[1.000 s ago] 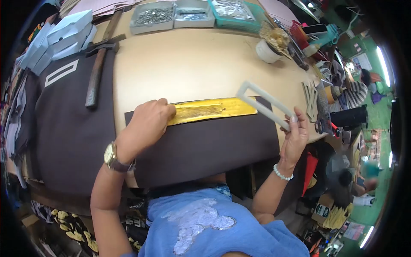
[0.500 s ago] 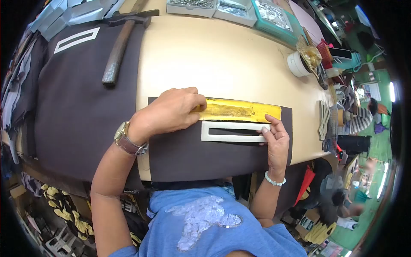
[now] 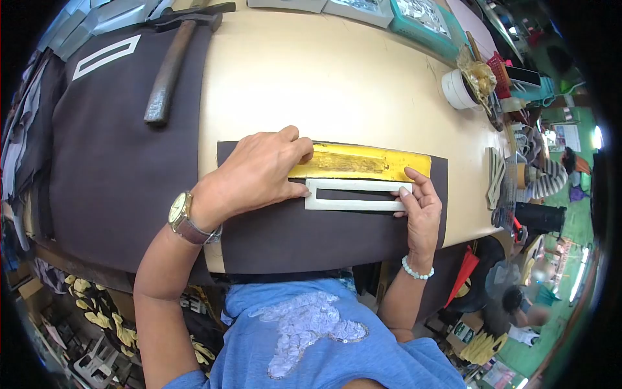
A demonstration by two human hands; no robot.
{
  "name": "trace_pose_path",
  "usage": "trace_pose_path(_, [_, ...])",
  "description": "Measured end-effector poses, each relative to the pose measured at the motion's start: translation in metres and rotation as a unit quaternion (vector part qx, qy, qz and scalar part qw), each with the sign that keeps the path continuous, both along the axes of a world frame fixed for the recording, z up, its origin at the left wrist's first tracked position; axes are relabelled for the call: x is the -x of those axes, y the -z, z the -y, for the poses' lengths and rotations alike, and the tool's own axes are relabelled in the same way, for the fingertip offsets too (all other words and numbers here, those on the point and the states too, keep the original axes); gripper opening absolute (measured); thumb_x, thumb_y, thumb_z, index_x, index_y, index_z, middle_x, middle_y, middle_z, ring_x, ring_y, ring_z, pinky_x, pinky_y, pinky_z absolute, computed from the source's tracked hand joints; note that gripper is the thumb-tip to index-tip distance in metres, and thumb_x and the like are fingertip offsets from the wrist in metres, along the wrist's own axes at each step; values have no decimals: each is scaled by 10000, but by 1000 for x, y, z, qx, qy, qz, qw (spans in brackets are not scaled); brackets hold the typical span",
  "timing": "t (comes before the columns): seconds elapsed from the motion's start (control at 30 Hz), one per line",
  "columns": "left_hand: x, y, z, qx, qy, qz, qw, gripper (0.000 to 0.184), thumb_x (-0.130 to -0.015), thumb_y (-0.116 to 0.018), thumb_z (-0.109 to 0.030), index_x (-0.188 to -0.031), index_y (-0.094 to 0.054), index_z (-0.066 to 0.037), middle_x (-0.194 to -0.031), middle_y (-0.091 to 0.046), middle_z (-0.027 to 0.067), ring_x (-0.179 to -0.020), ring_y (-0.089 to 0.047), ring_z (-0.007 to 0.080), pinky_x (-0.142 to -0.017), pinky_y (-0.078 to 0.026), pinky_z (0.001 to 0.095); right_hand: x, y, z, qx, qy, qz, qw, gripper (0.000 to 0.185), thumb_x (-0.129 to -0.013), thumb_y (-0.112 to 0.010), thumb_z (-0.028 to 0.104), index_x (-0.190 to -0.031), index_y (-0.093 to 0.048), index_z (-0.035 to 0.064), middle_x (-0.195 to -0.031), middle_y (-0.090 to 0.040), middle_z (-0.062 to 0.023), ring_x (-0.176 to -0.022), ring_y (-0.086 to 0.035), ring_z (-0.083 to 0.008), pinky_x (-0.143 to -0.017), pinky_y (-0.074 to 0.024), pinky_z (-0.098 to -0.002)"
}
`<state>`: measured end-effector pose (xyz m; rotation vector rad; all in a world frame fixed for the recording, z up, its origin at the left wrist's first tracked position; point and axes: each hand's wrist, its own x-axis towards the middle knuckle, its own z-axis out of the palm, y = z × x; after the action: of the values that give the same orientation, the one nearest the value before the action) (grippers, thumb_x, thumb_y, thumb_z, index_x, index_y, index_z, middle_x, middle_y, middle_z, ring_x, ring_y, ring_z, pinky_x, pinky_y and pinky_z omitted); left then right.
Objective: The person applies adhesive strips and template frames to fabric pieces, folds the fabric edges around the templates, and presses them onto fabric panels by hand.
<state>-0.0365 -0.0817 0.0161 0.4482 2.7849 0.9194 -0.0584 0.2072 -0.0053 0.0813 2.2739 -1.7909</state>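
A dark sheet (image 3: pixel 324 240) lies at the table's front edge, with a yellow strip (image 3: pixel 369 163) along its far side. Just in front of the strip is a white rectangular frame (image 3: pixel 356 205) with a long slot. My left hand (image 3: pixel 262 167) rests on the left end of the yellow strip, fingers bent over it, and its thumb reaches the frame's left end. My right hand (image 3: pixel 420 211) pinches the frame's right end between thumb and fingers, its index finger at the yellow strip.
Left of the sheet, a hammer (image 3: pixel 172 74) and another white frame (image 3: pixel 107 56) lie on dark material (image 3: pixel 123 155). A white cup (image 3: pixel 457 89) stands at the back right. Trays (image 3: pixel 424 23) line the far edge. Pale strips (image 3: pixel 495 176) lie at the right.
The white frame has come down from a tilted, raised position to lie alongside the yellow strip. My left thumb has stretched out to the frame's left end. The view has shifted.
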Motion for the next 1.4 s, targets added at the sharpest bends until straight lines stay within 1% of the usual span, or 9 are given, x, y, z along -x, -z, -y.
trace_pose_path(0.23, [-2,-1,-2,3,-5,-16,1000,409,-685,-773,-248,-965,-565,-35,-904,-560,124,-832,-581,323,-743,-462,417,-1,-4,3,-23,5,7,1000,396,-874,-571,20,-1256,-485,-38,-894,-636,-56,-740,-584,-58,-551,-463,-169])
trace_pose_path(0.37, [-2,-3,-3,8,-9,-6,1000,395,-678,-773,-227,-953,-556,-45,-896,-556,119,-821,-581,322,-731,-461,415,-7,-8,2,-138,63,-87,985,414,-832,-620,-3,-1225,-502,-61,-850,-614,-52,-693,-556,-71,-578,-447,-192])
trace_pose_path(0.93, [-1,-4,-4,17,-8,-1,1000,402,-662,-792,-217,-938,-552,-51,-875,-553,100,-813,-597,274,-723,-474,390,-7,-6,-5,-102,70,-44,991,468,-781,-678,-38,-1210,-500,-94,-775,-634,-62,-673,-557,-65,-634,-456,-195])
trace_pose_path(1.03, [-2,-2,-3,18,-7,-5,1000,397,-669,-788,-214,-944,-551,-53,-881,-555,100,-816,-598,272,-721,-475,390,-7,-5,-6,-109,65,-48,991,448,-788,-676,-34,-1194,-500,-99,-769,-630,-55,-683,-549,-54,-634,-456,-191])
trace_pose_path(1.13, [-2,-3,-3,17,-7,1,1000,404,-671,-787,-217,-952,-549,-52,-892,-557,103,-821,-597,278,-724,-475,393,-8,2,-7,-101,73,-62,990,327,-792,-666,-28,-1104,-570,-53,-759,-625,-56,-657,-580,-106,-612,-463,-222])
trace_pose_path(1.2, [-3,-4,-4,25,-6,-1,1000,406,-674,-785,-218,-960,-547,-53,-897,-557,103,-819,-597,282,-725,-476,393,-12,1,-5,-244,-7,-188,951,236,-789,-651,-24,-1021,-608,-13,-770,-611,-68,-681,-594,-176,-618,-472,-270])
trace_pose_path(1.27, [-4,-6,-6,40,-7,-5,999,392,-680,-779,-206,-960,-552,-52,-902,-557,103,-821,-596,284,-725,-478,391,-18,2,2,-375,-55,-325,866,136,-780,-629,3,-907,-650,45,-840,-583,-97,-774,-582,-290,-676,-466,-359])
trace_pose_path(1.33, [-6,-10,-12,64,-10,-12,998,361,-686,-769,-182,-953,-564,-50,-906,-557,103,-827,-594,283,-724,-480,386,-20,-2,4,-446,-73,-320,833,145,-784,-618,21,-923,-646,47,-881,-583,-97,-837,-569,-282,-720,-453,-378])
trace_pose_path(1.4, [-13,-9,-19,92,22,-62,994,281,-721,-716,-133,-951,-584,-40,-900,-555,93,-861,-588,277,-738,-478,383,-18,-2,-3,-412,-70,-310,854,151,-780,-608,27,-927,-643,45,-900,-586,-102,-851,-568,-290,-740,-449,-398])
